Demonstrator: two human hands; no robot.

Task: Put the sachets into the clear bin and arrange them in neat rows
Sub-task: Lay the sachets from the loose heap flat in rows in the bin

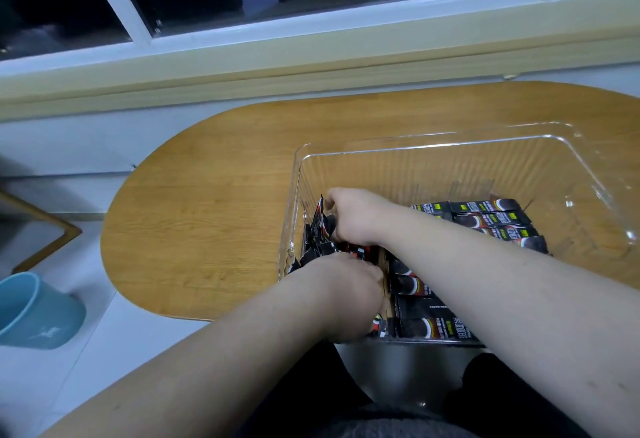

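**A:** What were the hands doing?

**B:** The right hand (349, 218) was curled round a clump of loose sachets (318, 230) standing against the left wall of the clear bin (433, 141). The left hand (349, 294) was sunk into the bin's near left corner with its fingers hidden. I couldn't tell whether it gripped anything.

**A:** How far along did it look?

**B:** Roughly halfway, I'd judge. Flat sachets lay side by side in a far row (491, 218) toward the bin's back right and a near row (426, 327) at its front. The left side was a jumble needing straightening. No sachets showed outside the bin.

**A:** Counts?

**B:** Two hands, one bin. About four sachets showed in the far row and at least three in the near one, with the arms covering more. The jumble was uncountable. One wooden table (207, 212) stood under the bin, and one blue bucket (34, 309) sat on the floor to its left.
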